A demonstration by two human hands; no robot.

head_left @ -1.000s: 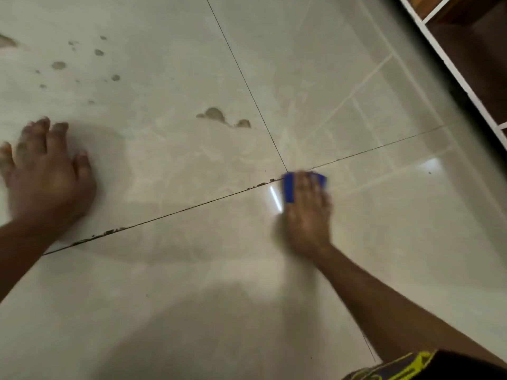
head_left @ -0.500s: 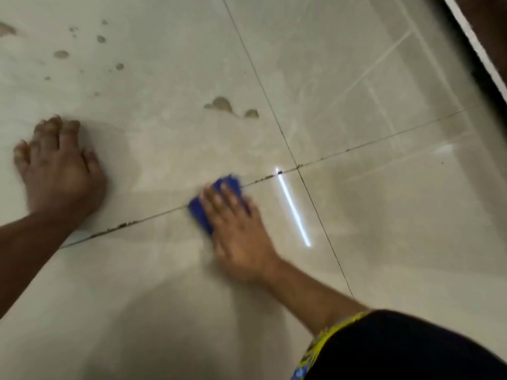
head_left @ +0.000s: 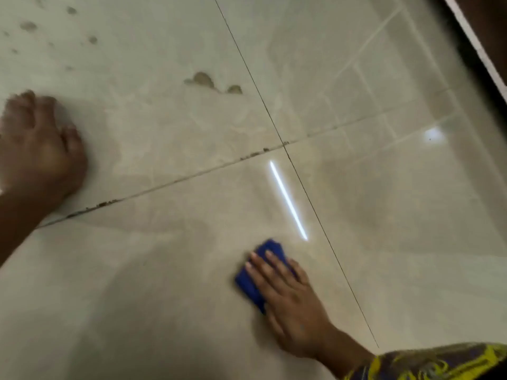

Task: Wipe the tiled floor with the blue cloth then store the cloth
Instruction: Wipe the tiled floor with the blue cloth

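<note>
The blue cloth (head_left: 253, 281) lies folded on the glossy beige tiled floor (head_left: 164, 283), on the near tile just left of a grout line. My right hand (head_left: 290, 303) presses flat on the cloth, fingers spread over it, so most of the cloth is hidden. My left hand (head_left: 38, 149) rests palm down on the floor at the far left, bearing weight and holding nothing.
Brown wet stains (head_left: 203, 79) mark the far tile, with several smaller spots (head_left: 28, 26) at the top left. Dirt sits in the grout line (head_left: 247, 156). A white-edged dark frame (head_left: 477, 48) borders the floor at the top right.
My right hand has dragged the cloth from the grout crossing leftward, then back toward me onto the near tile. The left hand has stayed planted.
</note>
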